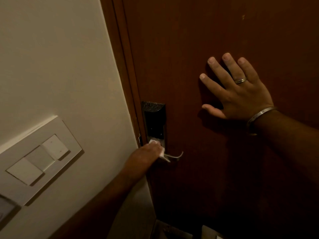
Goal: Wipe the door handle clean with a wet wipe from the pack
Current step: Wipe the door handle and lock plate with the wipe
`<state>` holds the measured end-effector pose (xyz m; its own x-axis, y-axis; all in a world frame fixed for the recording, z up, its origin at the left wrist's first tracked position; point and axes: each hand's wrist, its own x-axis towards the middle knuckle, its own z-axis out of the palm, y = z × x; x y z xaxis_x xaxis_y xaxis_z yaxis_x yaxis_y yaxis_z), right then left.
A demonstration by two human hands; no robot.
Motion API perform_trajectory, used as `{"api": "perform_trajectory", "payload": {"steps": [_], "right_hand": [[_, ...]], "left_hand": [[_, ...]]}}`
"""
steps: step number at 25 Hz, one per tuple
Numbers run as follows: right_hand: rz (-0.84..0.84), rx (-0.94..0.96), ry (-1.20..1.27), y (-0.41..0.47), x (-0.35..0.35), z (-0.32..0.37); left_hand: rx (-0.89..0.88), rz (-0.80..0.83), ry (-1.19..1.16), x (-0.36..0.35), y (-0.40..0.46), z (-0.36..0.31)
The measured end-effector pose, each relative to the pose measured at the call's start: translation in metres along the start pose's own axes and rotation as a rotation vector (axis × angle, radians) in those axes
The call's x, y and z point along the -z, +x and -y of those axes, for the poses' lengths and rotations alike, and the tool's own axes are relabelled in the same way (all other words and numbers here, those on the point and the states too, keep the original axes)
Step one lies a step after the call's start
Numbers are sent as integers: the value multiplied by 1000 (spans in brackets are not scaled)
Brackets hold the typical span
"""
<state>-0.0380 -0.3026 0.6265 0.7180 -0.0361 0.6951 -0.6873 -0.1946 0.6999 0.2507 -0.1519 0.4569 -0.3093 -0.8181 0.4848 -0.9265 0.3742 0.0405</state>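
A dark lock plate (154, 121) with a silver lever handle (176, 155) sits at the left edge of a brown wooden door (189, 49). My left hand (146, 152) is closed around a white wet wipe (162, 151) and presses it against the base of the handle, below the plate. Only the lever's curved end shows past the wipe. Higher up, to the right of the lock, my right hand (236, 88) lies flat on the door with fingers spread, holding nothing. The wipe pack is out of sight.
A cream wall (51, 57) fills the left side, with a white switch panel (38, 159) low on it. The brown door frame (120, 49) runs between wall and door. The floor at the bottom is dark, with pale shapes (210, 232) I cannot identify.
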Motion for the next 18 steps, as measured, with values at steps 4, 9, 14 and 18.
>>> {"api": "perform_trajectory", "payload": {"steps": [4, 9, 14, 18], "right_hand": [[1, 2, -9, 0, 0, -1], [10, -8, 1, 0, 1, -1], [4, -8, 8, 0, 1, -1], [-3, -13, 11, 0, 0, -1]], "left_hand": [[129, 89, -102, 21, 8, 34], [141, 237, -50, 8, 16, -21], [88, 208, 8, -6, 7, -44], [184, 199, 3, 14, 9, 6]]}}
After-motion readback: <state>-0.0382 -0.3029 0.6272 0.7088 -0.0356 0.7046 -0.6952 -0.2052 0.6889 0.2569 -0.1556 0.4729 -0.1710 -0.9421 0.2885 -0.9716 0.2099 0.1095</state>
